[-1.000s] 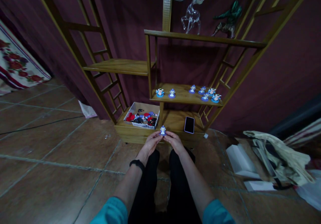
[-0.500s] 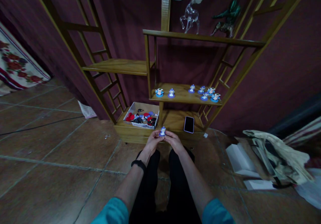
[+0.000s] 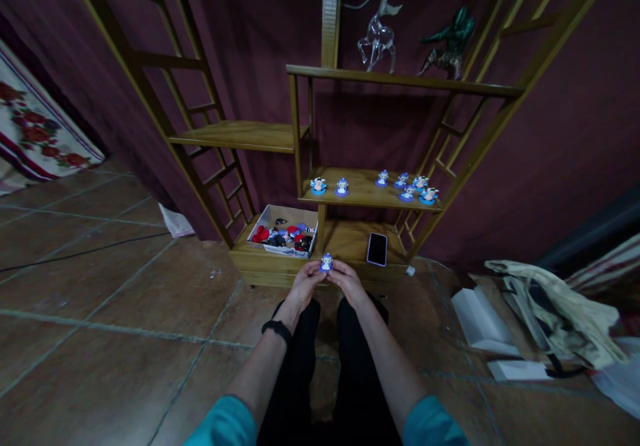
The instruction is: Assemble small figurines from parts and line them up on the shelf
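Observation:
Between my hands, in front of the low shelf, is a small purple-and-white figurine [image 3: 327, 263], upright on its round purple base. My left hand [image 3: 305, 284] grips the base from the left, and my right hand [image 3: 348, 282] grips it from the right, both with closed fingertips. Just beyond, a shallow open box [image 3: 260, 240] holds red, black, purple and striped small pieces. On the middle shelf [image 3: 357, 195] stand similar figurines: a blue-based one [image 3: 319, 185] and a purple one [image 3: 342, 187] at the left, several more grouped at the right.
A phone [image 3: 377, 249] lies on the bottom shelf, right of the box. A glass deer [image 3: 379, 41] and a dark green statue [image 3: 451, 43] stand on the upper shelf. White boxes [image 3: 483, 323] and a beige cloth bag [image 3: 560, 309] lie on the floor at right.
The view has shifted very slightly. Both hands keep hold of the figurine, which appears turned a little; nothing else has moved.

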A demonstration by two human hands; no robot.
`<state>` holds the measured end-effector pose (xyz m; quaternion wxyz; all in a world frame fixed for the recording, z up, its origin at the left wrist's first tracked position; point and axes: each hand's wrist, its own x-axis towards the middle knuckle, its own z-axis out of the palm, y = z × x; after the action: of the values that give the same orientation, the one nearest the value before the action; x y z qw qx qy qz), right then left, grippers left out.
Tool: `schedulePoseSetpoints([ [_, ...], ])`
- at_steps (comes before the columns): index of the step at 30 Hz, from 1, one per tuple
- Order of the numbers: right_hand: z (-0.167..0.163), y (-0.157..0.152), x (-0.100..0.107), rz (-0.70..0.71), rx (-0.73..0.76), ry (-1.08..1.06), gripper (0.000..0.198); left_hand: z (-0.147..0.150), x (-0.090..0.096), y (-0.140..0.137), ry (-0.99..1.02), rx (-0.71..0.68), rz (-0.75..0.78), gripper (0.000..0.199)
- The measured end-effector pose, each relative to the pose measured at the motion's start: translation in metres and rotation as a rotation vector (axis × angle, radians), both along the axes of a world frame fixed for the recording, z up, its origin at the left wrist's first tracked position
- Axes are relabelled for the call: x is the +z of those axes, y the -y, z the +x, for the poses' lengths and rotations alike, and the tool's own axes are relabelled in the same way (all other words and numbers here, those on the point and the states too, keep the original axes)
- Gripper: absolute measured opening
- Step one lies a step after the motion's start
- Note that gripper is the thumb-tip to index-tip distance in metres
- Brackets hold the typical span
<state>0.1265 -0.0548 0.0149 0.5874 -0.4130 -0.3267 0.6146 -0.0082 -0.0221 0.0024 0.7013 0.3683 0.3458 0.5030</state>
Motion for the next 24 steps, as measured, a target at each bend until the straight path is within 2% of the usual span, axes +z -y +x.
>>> schedulePoseSetpoints([
  [6, -0.001, -0.002, -0.001, -0.002, -0.059, -0.001, 0.048, 0.000, 0.006, 0.003, 0.049, -0.087, -0.034, 0.043],
  [17, 0.002, -0.003, -0.006, 0.001, -0.081, -0.061, 0.044, -0.003, 0.009, 0.001, 0.089, -0.120, -0.124, 0.039],
  [24, 0.004, -0.002, -0.004, -0.005, -0.097, -0.034, 0.048, -0.002, 0.015, 0.006, 0.092, -0.184, -0.079, 0.041],
])
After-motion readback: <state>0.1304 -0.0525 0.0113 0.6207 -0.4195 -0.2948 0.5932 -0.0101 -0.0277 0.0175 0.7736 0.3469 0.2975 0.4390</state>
